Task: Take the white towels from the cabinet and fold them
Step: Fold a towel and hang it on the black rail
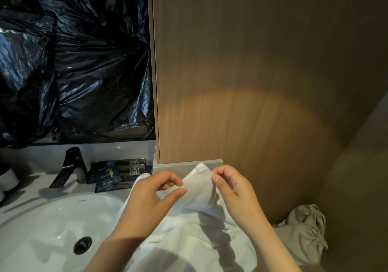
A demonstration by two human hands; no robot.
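- The left hand (153, 198) pinched one edge of the white towel (197, 238) between thumb and forefinger, with the other fingers loosely curled.
- The right hand (235, 187) nipped the opposite edge with curled fingers. The pads were hidden behind the cloth, so how firmly it gripped could not be told.
- The step looked like finding a corner to open the towel out. To do it well, each hand should probably slide outward along its own hem until the top edge is taut, then lift so the bunched part falls straight before any fold.
- Pinching the hem rather than the loose pile would likely stop the cloth slipping.
- The towel sat on the counter just right of the basin (52, 219), in front of the wooden cabinet panel (241, 82). A grey cloth (304, 229) lay beside it on the right.
- Its raised corner, with a small sewn tab (201, 169), pointed up and away from the person.
- From that corner the cloth ran down toward the person, and its lower part was crumpled. Which side was truly the long one could not be told.
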